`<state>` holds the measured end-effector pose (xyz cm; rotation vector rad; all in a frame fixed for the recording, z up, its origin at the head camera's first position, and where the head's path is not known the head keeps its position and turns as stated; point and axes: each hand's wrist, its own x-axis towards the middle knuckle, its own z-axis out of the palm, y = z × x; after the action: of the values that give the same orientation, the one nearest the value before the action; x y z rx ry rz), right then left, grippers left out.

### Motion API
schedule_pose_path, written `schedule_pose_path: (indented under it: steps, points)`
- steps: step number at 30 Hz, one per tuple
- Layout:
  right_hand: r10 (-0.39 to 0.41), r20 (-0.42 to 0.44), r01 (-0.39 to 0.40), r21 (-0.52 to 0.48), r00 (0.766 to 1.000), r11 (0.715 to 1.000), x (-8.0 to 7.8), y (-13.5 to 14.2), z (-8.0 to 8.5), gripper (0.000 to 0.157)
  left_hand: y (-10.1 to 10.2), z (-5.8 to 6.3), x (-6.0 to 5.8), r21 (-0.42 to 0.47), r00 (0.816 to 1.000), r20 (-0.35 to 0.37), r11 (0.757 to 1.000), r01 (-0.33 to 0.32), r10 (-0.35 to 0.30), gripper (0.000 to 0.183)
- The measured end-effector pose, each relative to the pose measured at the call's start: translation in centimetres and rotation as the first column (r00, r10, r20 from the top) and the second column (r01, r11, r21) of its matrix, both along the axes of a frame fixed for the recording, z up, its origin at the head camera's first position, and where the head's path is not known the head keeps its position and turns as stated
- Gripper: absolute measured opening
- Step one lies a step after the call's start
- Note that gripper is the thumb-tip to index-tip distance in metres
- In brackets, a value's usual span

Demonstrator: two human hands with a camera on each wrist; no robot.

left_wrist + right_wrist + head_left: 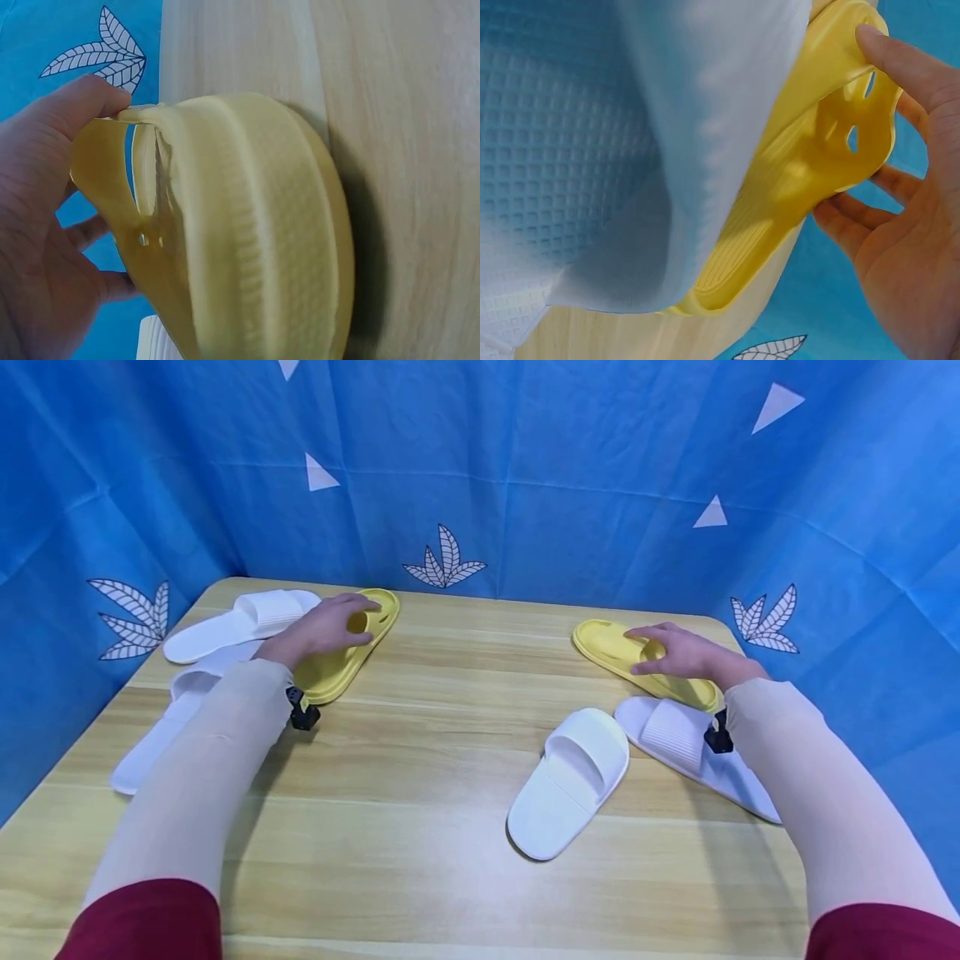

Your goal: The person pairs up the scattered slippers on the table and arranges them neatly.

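L hand: at back L of table, clamped on L yellow slipper. L wrist view: thumb on upper rim, fingers at opp. side. Slipper lies aslant, far end nr back edge; L wrist view has it tilted, w/ shadow on wood beside it. Contact w/ table: can't tell.

R hand: back R, clamped on R yellow slipper. R wrist view: thumb on one edge of strap end, fingertips along opp. edge, cutouts btwn. Slipper aslant, one end twd back edge, other nr R wrist. Whether it bears on table: can't tell. Yellow pair well apart, L & R.

White slippers, 4 total. L far one just beside L hand, angled. L near one closer to viewer, partly hidden by L sleeve. Mid one R of ctr, strap end pointing away. R one alongside R yellow slipper, partly under R wrist & R sleeve. R wrist view: white slipper fills L part, blurred.

Sleeves pale, maroon above. Black wrist cams both sides. Blue cloth behind, w/ leaf prints & white triangles.
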<state>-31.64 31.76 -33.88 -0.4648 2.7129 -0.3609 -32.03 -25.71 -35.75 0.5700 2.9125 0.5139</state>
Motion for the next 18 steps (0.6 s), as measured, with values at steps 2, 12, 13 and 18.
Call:
schedule_pose_path:
  steps: [2, 12, 13, 18]
  points:
    - [0.005, 0.001, -0.005, -0.006, 1.0, 1.0, -0.1, 0.0, 0.0, 0.079, 0.1, 0.1, 0.1, 0.004, 1.0, 0.002, 1.0, -0.001, 0.001, 0.059]
    - [-0.009, -0.001, 0.009, -0.012, 1.0, 1.0, -0.1, -0.4, 0.3, 0.078, 1.3, 0.1, 0.1, 0.005, 1.0, -0.011, 1.0, 0.004, -0.004, 0.058]
    - [-0.011, 0.001, 0.011, -0.012, 1.0, 1.0, 0.0, -0.4, 0.3, 0.078, 1.5, 0.1, 0.1, 0.003, 1.0, -0.011, 1.0, 0.006, -0.006, 0.058]
    - [-0.007, -0.01, 0.007, -0.006, 1.0, 1.0, 0.0, -0.5, 0.3, 0.077, 2.3, -0.1, 0.0, -0.002, 1.0, -0.007, 1.0, 0.016, -0.016, 0.058]
